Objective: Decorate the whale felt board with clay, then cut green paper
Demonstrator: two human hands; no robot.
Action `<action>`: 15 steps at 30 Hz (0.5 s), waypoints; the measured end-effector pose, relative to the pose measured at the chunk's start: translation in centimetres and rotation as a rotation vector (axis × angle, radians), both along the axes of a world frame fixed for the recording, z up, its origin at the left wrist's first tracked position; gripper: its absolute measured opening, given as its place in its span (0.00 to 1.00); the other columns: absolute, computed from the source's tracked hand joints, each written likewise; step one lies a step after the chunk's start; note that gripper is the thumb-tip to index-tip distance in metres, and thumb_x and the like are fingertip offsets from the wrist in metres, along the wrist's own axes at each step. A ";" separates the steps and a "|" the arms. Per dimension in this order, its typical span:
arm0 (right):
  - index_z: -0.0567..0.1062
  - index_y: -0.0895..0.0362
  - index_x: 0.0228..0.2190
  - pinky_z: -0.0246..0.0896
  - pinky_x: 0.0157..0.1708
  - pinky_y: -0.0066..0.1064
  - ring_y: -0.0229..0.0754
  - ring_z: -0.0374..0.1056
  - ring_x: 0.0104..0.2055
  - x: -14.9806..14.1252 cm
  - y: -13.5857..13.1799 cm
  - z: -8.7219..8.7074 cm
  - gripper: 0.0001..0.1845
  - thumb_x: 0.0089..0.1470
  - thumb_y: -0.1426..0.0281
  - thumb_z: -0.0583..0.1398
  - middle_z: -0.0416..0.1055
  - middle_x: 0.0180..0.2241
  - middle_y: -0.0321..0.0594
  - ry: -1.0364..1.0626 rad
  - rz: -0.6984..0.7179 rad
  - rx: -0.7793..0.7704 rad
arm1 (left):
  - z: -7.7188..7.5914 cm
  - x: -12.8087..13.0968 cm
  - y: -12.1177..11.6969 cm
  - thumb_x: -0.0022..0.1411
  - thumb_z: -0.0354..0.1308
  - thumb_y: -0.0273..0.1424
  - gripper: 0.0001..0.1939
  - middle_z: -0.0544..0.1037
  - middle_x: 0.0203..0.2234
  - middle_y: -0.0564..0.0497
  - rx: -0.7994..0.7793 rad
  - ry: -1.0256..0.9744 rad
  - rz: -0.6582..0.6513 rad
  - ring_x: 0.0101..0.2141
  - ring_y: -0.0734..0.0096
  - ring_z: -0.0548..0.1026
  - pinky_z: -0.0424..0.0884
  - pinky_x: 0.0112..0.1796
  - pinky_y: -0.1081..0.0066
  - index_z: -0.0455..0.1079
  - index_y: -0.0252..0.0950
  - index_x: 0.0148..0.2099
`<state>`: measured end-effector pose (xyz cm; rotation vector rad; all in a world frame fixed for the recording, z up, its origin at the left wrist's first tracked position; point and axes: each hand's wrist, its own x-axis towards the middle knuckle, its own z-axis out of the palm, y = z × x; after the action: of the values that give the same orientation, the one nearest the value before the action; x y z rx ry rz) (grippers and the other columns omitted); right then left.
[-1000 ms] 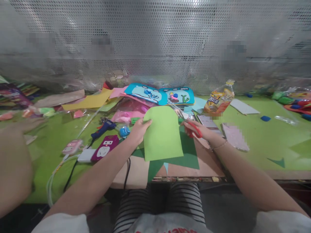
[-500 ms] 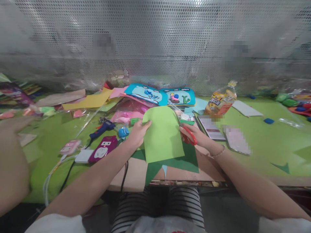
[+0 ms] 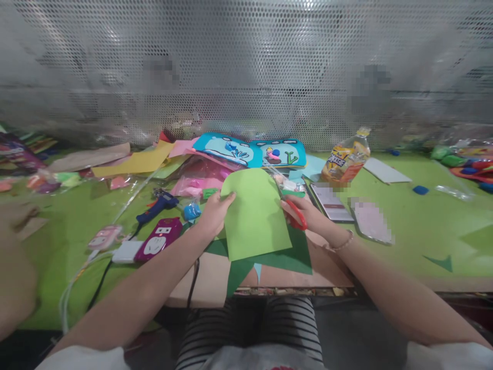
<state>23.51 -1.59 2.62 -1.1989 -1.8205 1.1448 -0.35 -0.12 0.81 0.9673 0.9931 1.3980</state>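
Observation:
A light green sheet of paper (image 3: 256, 216), rounded along its top edge and square at the bottom, is held up above the table. My left hand (image 3: 216, 209) grips its left side, thumb on the front face. In my right hand (image 3: 304, 213) is a pair of scissors (image 3: 296, 215) with red handles, at the sheet's right edge. The blades are mostly hidden, so I cannot tell whether they touch the paper. Dark green paper (image 3: 269, 264) lies beneath, over a brown board.
Behind stands an open blue picture piece (image 3: 246, 151). To the left are a glue gun (image 3: 157, 205), a purple case (image 3: 159, 239) and another person's arm (image 3: 15, 272). A bottle (image 3: 344, 159), a phone (image 3: 331, 202) and a pink phone case (image 3: 372, 221) lie to the right.
The view has shifted slightly, so everything sits a little further left. The other person's hand now shows at the far left. My grip on paper and scissors looks the same.

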 end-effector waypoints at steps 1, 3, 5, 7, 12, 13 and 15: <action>0.61 0.54 0.21 0.57 0.18 0.28 0.34 0.62 0.18 0.0 0.1 -0.1 0.26 0.47 0.44 0.58 0.64 0.18 0.32 -0.001 -0.003 -0.001 | -0.1 0.0 0.1 0.46 0.68 0.35 0.20 0.80 0.36 0.43 0.010 0.004 0.001 0.38 0.56 0.78 0.73 0.42 0.58 0.72 0.32 0.42; 0.61 0.54 0.21 0.57 0.18 0.28 0.35 0.63 0.18 0.1 0.3 -0.3 0.27 0.48 0.44 0.57 0.65 0.19 0.33 -0.005 -0.012 -0.014 | -0.2 -0.1 0.1 0.47 0.68 0.36 0.20 0.80 0.36 0.43 0.035 0.021 0.011 0.37 0.57 0.78 0.73 0.42 0.58 0.72 0.32 0.41; 0.62 0.55 0.22 0.57 0.18 0.28 0.35 0.63 0.19 0.3 0.5 -0.6 0.27 0.48 0.44 0.57 0.66 0.19 0.33 -0.012 -0.021 -0.030 | -0.4 -0.2 0.2 0.48 0.68 0.37 0.19 0.80 0.36 0.44 0.063 0.042 0.017 0.37 0.57 0.79 0.73 0.41 0.58 0.72 0.32 0.41; 0.63 0.55 0.24 0.57 0.18 0.27 0.35 0.64 0.19 0.5 0.7 -0.8 0.26 0.49 0.44 0.57 0.66 0.19 0.33 -0.019 -0.024 -0.038 | -0.5 -0.3 0.2 0.48 0.68 0.38 0.20 0.80 0.36 0.44 0.083 0.061 0.022 0.36 0.56 0.79 0.74 0.40 0.58 0.72 0.33 0.41; 0.63 0.55 0.24 0.55 0.18 0.27 0.33 0.62 0.19 0.6 0.4 -0.5 0.25 0.49 0.45 0.58 0.65 0.20 0.32 0.046 -0.015 -0.071 | -0.7 -0.5 0.4 0.48 0.67 0.40 0.20 0.80 0.37 0.43 0.091 0.107 0.036 0.36 0.55 0.78 0.74 0.40 0.58 0.73 0.34 0.42; 0.63 0.55 0.24 0.55 0.18 0.28 0.33 0.62 0.19 0.5 0.2 -0.4 0.26 0.49 0.44 0.57 0.65 0.20 0.32 0.083 -0.012 -0.085 | -0.8 -0.6 0.4 0.48 0.67 0.40 0.20 0.80 0.37 0.43 0.090 0.110 0.038 0.36 0.55 0.78 0.74 0.40 0.58 0.73 0.34 0.41; 0.63 0.54 0.24 0.55 0.19 0.29 0.34 0.62 0.19 0.4 -0.1 -0.1 0.26 0.48 0.43 0.57 0.65 0.21 0.32 0.139 -0.006 -0.113 | -0.8 -0.6 0.5 0.48 0.67 0.40 0.21 0.80 0.37 0.42 0.087 0.111 0.048 0.37 0.55 0.78 0.73 0.41 0.57 0.73 0.33 0.41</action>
<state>23.90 -1.69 2.56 -1.1563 -1.6664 1.3087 -0.96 0.40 0.04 1.1019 1.0504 1.4500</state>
